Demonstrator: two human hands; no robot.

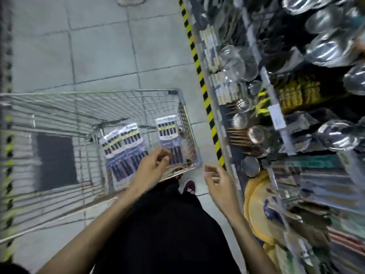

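A wire shopping cart (183,107) stands on the tiled floor to my left. Several flat packs of dark-handled utensils (122,143) lie in it, and one more pack (167,131) leans against the cart's right wall. My left hand (153,167) hovers over the cart's near right corner, just in front of that leaning pack. Its fingers are loosely curled and nothing shows between them and the thumb. My right hand (216,180) hangs in the air between the cart and the shelves, fingers relaxed and empty. The whole view is blurred by motion.
Store shelves (276,115) run along the right, stocked with glass bowls (233,64), steel bowls (327,20), brushes and yellow plastic ware (258,206). A yellow-and-black striped strip (199,76) marks the shelf base. My dark trousers and a maroon shoe (189,186) are below.
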